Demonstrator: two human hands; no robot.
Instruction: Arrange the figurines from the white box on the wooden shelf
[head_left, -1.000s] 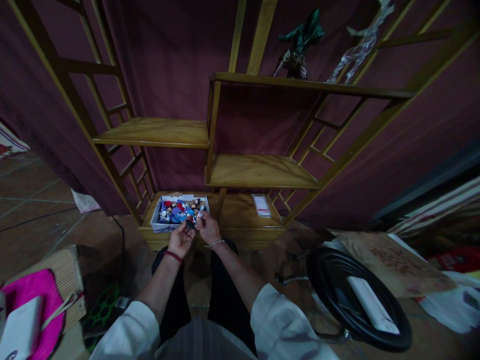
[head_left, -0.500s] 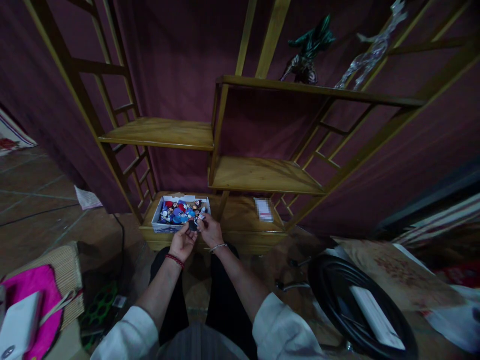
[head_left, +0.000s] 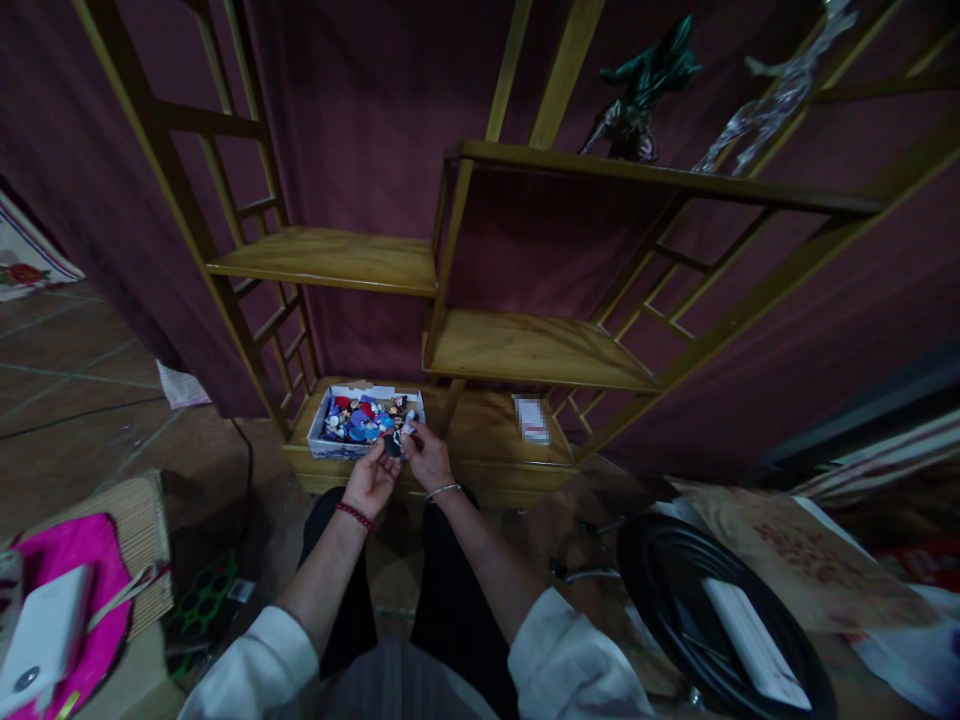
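Just in front of an open cardboard box [head_left: 324,450], my two hands meet around a small figurine with a dark round base [head_left: 391,446] and a whitish upper part. My left hand [head_left: 373,480], with a red bead bracelet at the wrist, grips the dark base in its fingertips. On the other side, my right hand [head_left: 430,460], wearing a silvery bangle, pinches the pale part. Fine details of the figurine are too small to make out. Many small colourful figures [head_left: 365,425] in blue, red, white and black fill the box.
The box stands on the bottom board of a wooden display shelf [head_left: 510,475], left of a flat card [head_left: 532,420]. Two statuettes, one green [head_left: 649,85], stand on the upper right shelf. A black round seat [head_left: 652,600] is at right, a pink cloth [head_left: 101,560] at left.
The view has shifted slightly, so the shelf sits a little further right. Both hands keep hold of the figurine before the box, almost unmoved.
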